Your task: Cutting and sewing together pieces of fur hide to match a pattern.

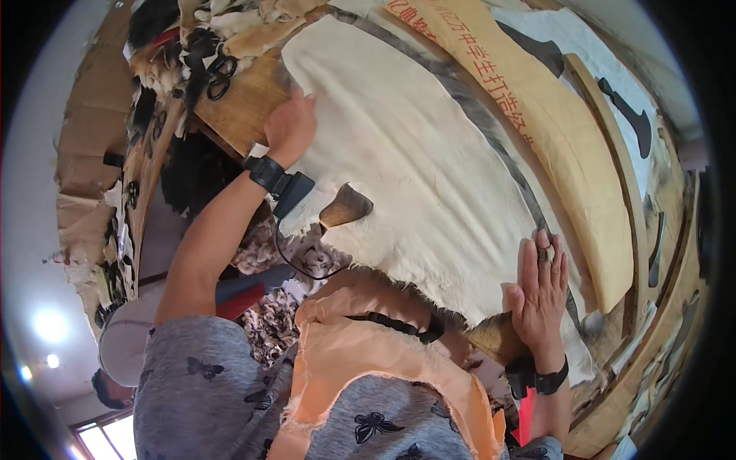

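A large pale hide (399,146) with a dark furry edge and a brown patch near its lower left lies across the wooden worktop. At its upper left edge my left hand (291,119) has its fingers curled onto the hide, their tips partly hidden. Toward the hide's lower right my right hand (540,295) lies flat on it, fingers stretched out along the dark edge. Both wrists carry black devices.
Fur scraps and black scissors (221,75) lie at upper left. Yellow paper (583,199), a wooden strip and dark cutting tools (636,123) are at right. An orange apron covers my front. Another person's head (111,391) shows at lower left.
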